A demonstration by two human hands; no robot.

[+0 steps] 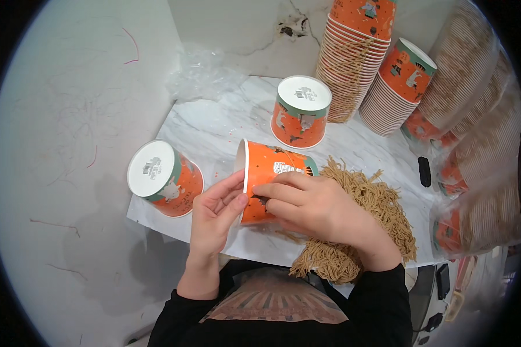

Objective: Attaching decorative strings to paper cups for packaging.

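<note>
An orange paper bucket with a green band and printed figures lies on its side between my hands, its open rim to the left. My left hand grips that rim, thumb outside and fingers at the opening. Closed over the bucket's wall is my right hand, its fingertips pressed to the orange side. A thin tan cord shows on the bucket's upper side; whether my right fingers pinch it is hidden. Beside my right forearm spreads a heap of tan cords, partly under the arm.
Upside-down buckets stand at left and behind on the marble-patterned table. A tall nested stack draped with cord and a shorter stack rise at the back. Plastic-wrapped stacks line the right; clear plastic lies back left.
</note>
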